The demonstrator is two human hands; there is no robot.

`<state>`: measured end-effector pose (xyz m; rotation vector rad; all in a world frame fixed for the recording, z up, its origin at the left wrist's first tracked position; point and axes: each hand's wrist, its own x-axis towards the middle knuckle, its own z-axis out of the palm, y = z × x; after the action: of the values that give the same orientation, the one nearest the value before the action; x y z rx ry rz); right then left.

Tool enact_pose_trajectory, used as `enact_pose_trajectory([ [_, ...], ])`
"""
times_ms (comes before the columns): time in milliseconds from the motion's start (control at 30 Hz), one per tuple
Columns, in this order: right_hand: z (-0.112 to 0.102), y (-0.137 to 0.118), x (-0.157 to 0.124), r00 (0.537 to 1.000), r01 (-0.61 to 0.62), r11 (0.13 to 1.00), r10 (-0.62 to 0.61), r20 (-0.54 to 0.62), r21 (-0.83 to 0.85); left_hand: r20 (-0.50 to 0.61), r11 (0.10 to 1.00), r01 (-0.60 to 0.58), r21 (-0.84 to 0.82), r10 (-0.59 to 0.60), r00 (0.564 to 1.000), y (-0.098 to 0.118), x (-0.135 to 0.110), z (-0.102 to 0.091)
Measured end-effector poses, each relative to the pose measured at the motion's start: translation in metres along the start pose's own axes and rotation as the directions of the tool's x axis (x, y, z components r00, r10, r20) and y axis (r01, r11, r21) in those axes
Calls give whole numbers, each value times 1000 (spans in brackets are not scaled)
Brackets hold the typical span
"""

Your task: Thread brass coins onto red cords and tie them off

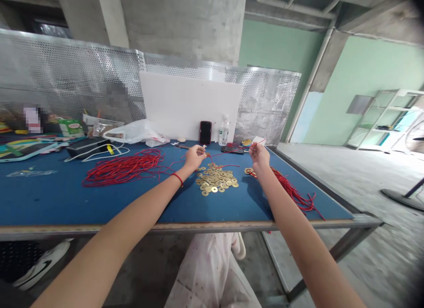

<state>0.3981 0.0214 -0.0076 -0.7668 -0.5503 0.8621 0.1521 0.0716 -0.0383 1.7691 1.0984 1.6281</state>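
My left hand (pixel 194 157) is closed in a pinch on a red cord (pixel 221 155) that runs across to my right hand (pixel 259 156), which pinches its other end. Both hands hover above the blue table (pixel 59 197). A pile of brass coins (pixel 216 179) with centre holes lies just below and between the hands. A big bundle of red cords (pixel 124 168) lies left of my left hand. Another bundle of red cords (pixel 294 194) with a few coins at its head stretches along under my right forearm.
A black phone (pixel 205 132) and a water bottle (pixel 224 130) stand against a white board (pixel 190 105) at the back. A white plastic bag (pixel 134 132), a black device with a white cable (pixel 88 148) and boxes sit at the back left. The table's front edge (pixel 205 227) is near me.
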Motion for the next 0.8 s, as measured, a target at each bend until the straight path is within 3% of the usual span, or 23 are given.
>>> enact_pose_trajectory([
  [133, 11, 6, -14, 983, 40, 996, -25, 180, -78, 14, 995, -93, 21, 93, 996, 12, -10, 7],
  [200, 18, 11, -26, 950, 155, 966, -89, 298, -206, 37, 992, -123, 6, 122, 992, 21, -16, 11],
  [267, 23, 16, -36, 870, 352, 873, -171, 462, -338, 76, 989, -146, -3, 146, 986, 30, -23, 15],
  [333, 26, 23, -44, 752, 525, 754, -193, 630, -395, 118, 986, -169, -7, 169, 978, 37, -28, 18],
  [400, 26, 30, -48, 657, 608, 684, -146, 740, -404, 154, 983, -183, -17, 183, 971, 42, -31, 19],
  [433, 26, 34, -48, 633, 618, 667, -110, 766, -416, 164, 982, -186, -23, 187, 969, 43, -32, 20],
  [533, 24, 43, -46, 644, 594, 638, -11, 765, -491, 158, 981, -194, -15, 194, 968, 43, -32, 19],
  [667, 23, 47, -44, 692, 558, 635, 0, 722, -535, 114, 982, -191, -8, 190, 975, 39, -28, 19],
  [800, 22, 47, -44, 684, 541, 650, 30, 729, -534, 75, 987, -154, -40, 157, 985, 37, -26, 19],
])
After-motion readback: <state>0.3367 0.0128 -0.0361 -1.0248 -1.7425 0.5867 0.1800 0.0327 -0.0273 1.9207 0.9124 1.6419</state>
